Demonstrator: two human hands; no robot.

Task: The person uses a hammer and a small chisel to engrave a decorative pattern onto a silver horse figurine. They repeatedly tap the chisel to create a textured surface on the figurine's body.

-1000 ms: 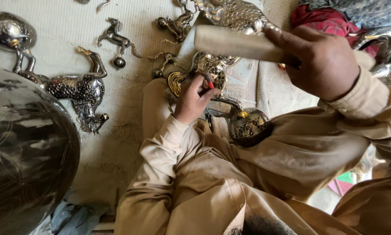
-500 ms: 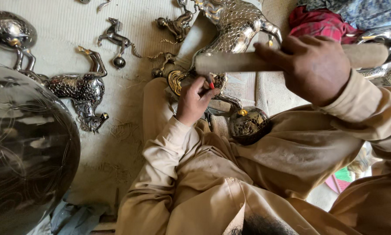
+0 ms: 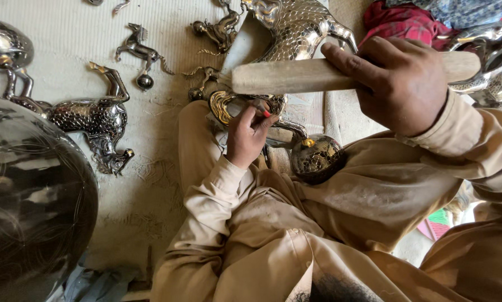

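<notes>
1. One large dark metal bowl [image 3: 30, 207] fills the lower left, its polished side engraved with fine curved lines and mirroring the surroundings.
2. Several silvery animal figures lie on the pale ribbed mat [image 3: 66, 39] that covers the ground: a scaled horse figure [image 3: 94, 120] on its side just right of the bowl, a small horse with a ball [image 3: 139, 53] above it, and a round-bodied piece [image 3: 5, 47] at the far left edge.
3. Below the mat, the ground looks like bare dusty earth [image 3: 144, 207], scratched and gritty.
4. At centre, the left hand [image 3: 248, 134] is pinched closed around a thin red-tipped tool [image 3: 262, 111], its tip set against a gold and silver ornament [image 3: 251, 106] resting on the person's beige-clad leg.
5. Just right of it, a round engraved metal ball [image 3: 317, 157] sits in the lap.
6. Above, the right hand [image 3: 402, 84] is clenched around a pale wooden mallet [image 3: 295, 75], held level over the ornament.
7. Behind stands a large scaled silver horse [image 3: 301, 31], with red cloth [image 3: 396, 25] at upper right.
</notes>
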